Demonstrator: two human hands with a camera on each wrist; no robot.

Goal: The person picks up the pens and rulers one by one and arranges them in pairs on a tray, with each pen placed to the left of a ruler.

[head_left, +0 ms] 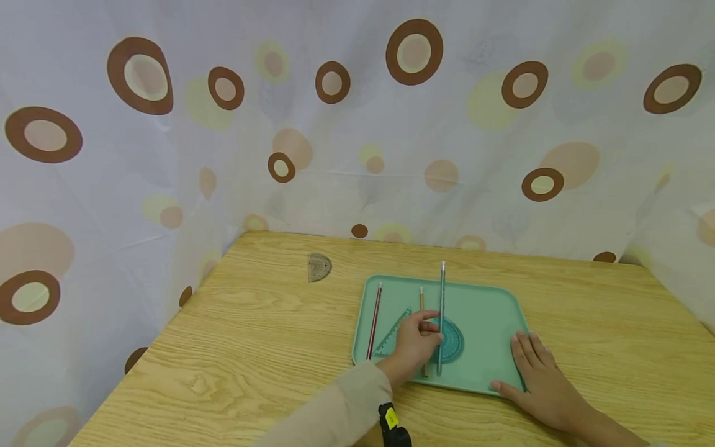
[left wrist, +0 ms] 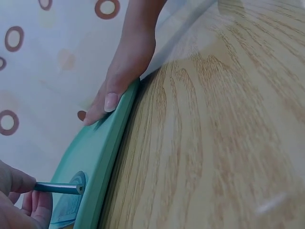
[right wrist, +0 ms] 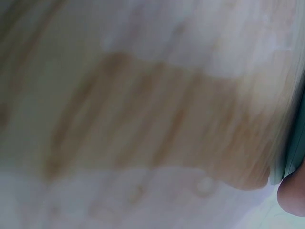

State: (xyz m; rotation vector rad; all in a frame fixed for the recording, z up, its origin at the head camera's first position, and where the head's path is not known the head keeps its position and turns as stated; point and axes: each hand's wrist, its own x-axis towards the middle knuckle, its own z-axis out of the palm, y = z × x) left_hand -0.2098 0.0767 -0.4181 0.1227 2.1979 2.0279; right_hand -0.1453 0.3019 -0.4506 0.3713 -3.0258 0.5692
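Note:
My left hand [head_left: 412, 349] pinches a blue pencil [head_left: 442, 292] between thumb and fingers, over the green tray [head_left: 486, 310]. Under the pencil lies a teal protractor [head_left: 454, 343], partly hidden by that hand. A yellow-orange pencil [head_left: 421, 299] passes beneath the same hand. To the left in the tray are a teal set square [head_left: 391, 334], partly covered, and a dark red pencil [head_left: 375, 320]. My right hand [head_left: 540, 382] rests on the tray's right front corner, fingers extended. In the left wrist view the blue pencil [left wrist: 62, 188] points toward the tray's near edge.
A clear protractor [head_left: 319, 267] lies on the wooden table [head_left: 251, 335] behind and left of the tray. A patterned curtain [head_left: 346, 124] hangs behind the table and along its sides. A black device with a yellow label [head_left: 392, 419] sits by the left sleeve.

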